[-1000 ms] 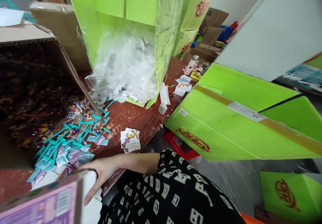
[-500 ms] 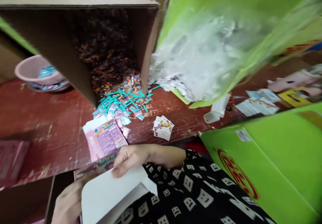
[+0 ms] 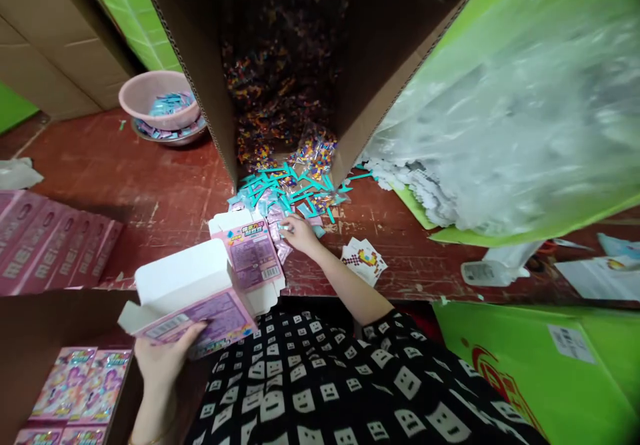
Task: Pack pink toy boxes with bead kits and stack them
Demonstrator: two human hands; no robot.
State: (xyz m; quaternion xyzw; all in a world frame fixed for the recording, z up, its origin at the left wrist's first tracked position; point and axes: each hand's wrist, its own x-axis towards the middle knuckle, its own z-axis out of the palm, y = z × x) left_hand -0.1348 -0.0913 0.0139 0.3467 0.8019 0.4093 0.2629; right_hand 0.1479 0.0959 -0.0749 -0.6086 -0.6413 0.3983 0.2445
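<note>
My left hand (image 3: 167, 358) grips a pink carton (image 3: 205, 318), thumb on its printed side, the white-lined open end and flaps turned up. My right hand (image 3: 300, 233) reaches over a pile of small pink and light-blue packets (image 3: 275, 221), its fingers pinched on a small pale packet at the pile's edge. Just behind lie turquoise plastic sticks (image 3: 295, 188). A second, flattened-looking pink carton (image 3: 253, 255) rests between the held carton and the pile. To the right of my right hand are several printed cards (image 3: 364, 260) with a pixel pattern.
A tall cardboard box (image 3: 415, 71) on its side holds bags of coloured beads (image 3: 317, 151). Left stands a pink bowl (image 3: 137, 101) of packets. Pink cartons (image 3: 50, 241) line the table's left edge, above a box of packed cartons (image 3: 80, 385). White pieces fill a plastic bag (image 3: 510, 125) at right.
My right hand has left the carton and moved up to the packet pile. The carton in my left hand is now turned, its opening facing up. The view has swung left.
</note>
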